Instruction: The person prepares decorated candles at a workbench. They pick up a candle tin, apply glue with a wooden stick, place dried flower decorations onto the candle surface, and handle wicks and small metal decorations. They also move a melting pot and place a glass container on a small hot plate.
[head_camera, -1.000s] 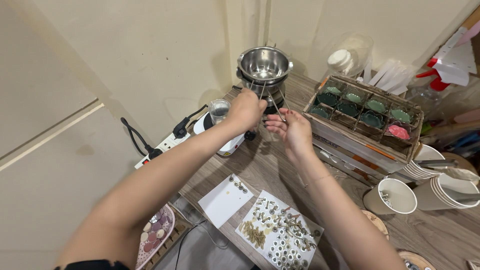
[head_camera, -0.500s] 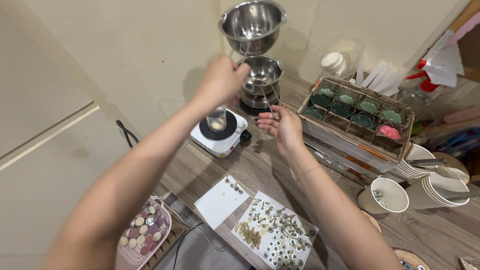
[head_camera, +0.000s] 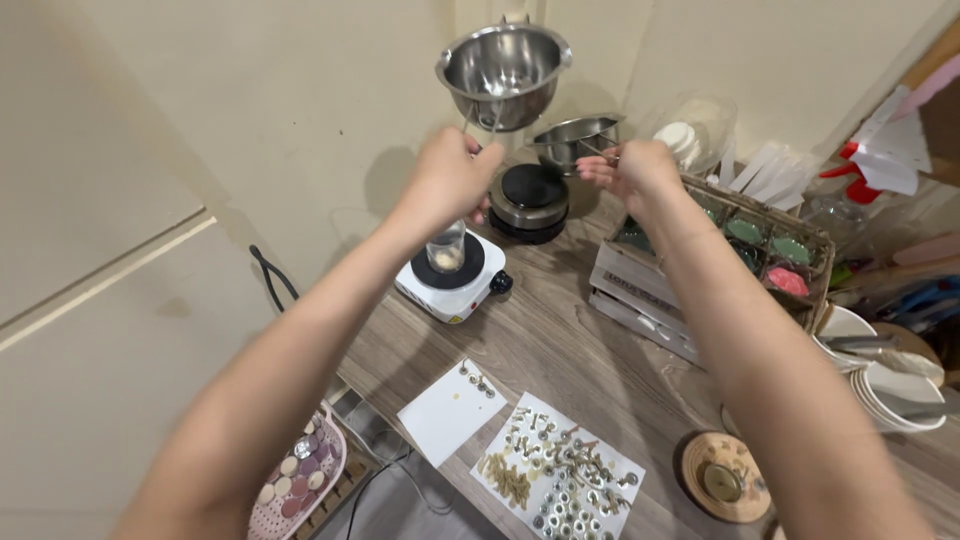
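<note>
My left hand (head_camera: 447, 178) grips the wire handle of a steel melting pot (head_camera: 503, 66) and holds it high in front of the wall. My right hand (head_camera: 632, 168) holds the handle of a second, smaller steel pot (head_camera: 573, 138), lifted just above a round black burner (head_camera: 530, 197). Below my left hand a glass beaker (head_camera: 446, 247) stands on a small white hot plate (head_camera: 450, 274).
A wooden crate (head_camera: 640, 287) with green and pink wax moulds sits right of the burner. White sheets (head_camera: 553, 468) carry several metal wick tabs. Stacked paper cups (head_camera: 890, 377), a round wooden dish (head_camera: 722, 476), a pink basket (head_camera: 300, 475) and a black cable (head_camera: 270, 278) lie around.
My right hand took the lower pot's handle and lifted it off the burner, up and right. My left hand keeps the upper pot raised. The view shifted slightly.
</note>
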